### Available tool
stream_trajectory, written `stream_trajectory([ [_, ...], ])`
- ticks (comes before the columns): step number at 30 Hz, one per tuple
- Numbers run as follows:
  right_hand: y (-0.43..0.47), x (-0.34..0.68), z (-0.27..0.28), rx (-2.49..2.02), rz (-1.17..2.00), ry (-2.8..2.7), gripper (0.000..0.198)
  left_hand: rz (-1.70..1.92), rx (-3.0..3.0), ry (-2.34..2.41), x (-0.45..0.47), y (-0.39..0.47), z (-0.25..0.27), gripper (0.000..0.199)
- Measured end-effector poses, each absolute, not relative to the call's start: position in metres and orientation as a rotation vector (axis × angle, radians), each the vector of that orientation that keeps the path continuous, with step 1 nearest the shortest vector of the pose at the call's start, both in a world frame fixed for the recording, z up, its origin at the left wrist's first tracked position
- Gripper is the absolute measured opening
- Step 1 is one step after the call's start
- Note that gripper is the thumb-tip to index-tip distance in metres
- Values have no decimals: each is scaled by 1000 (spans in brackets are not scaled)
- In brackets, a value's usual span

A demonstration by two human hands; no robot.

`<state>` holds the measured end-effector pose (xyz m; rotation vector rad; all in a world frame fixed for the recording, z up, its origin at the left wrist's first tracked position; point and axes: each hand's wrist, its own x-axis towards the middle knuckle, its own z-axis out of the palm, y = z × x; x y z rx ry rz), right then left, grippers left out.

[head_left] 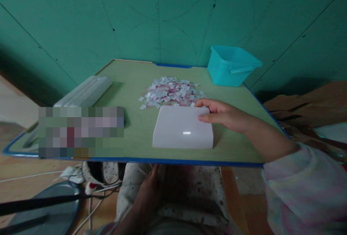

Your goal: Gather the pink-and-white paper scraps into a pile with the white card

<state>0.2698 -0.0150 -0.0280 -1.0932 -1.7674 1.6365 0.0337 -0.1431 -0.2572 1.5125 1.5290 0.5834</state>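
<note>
My right hand (214, 111) grips the upper right corner of a glossy white plastic piece (181, 128), thumb on top and fingers behind the far edge. This piece has rounded far corners and stands near the front of the table; its underside is hidden. Right behind it lies a heap of small cut paper pieces (173, 92), white and pink, some scattered around the edges. My left hand (151, 182) is low at my lap, under the table's front edge. Its fingers are mostly hidden, so its grip does not show.
A turquoise plastic bin (230, 70) stands at the table's back right corner. At left lies a long whitish wrapped bundle (84, 91), beside a blurred-out patch. The pale green table (135, 141) has a blue rim. Cables and a dark round stool (51, 206) are below left; cardboard (306, 101) is at right.
</note>
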Motion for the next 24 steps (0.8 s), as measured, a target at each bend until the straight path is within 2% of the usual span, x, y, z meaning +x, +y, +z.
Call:
stream_trajectory([
  [6,-15,268,-27,-1101,1599,-1770,19,465,2204,1117,23,-146,-247,73],
  [10,-16,268,-27,-1101,1575,-1775,19,345,2625,761,9,-154,-254,72],
  [12,-15,268,-27,-1096,1568,-1779,18,435,2784,759,7,-157,-264,77],
  [13,-15,268,-28,-1091,1567,-1783,18,472,2826,756,8,-159,-269,71],
  [14,-15,268,-28,-1086,1561,-1788,18,521,2840,761,10,-160,-273,57],
  [16,-14,269,-29,-1086,1542,-1799,17,644,2853,778,17,-161,-277,20],
  [17,-14,269,-29,-1090,1530,-1802,17,732,2857,795,21,-161,-276,17],
  [20,-13,270,-30,-1110,1503,-1791,21,1000,2873,797,27,-159,-267,42],
  [24,-13,272,-30,-1129,1477,-1757,25,1128,2883,694,19,-153,-233,42],
])
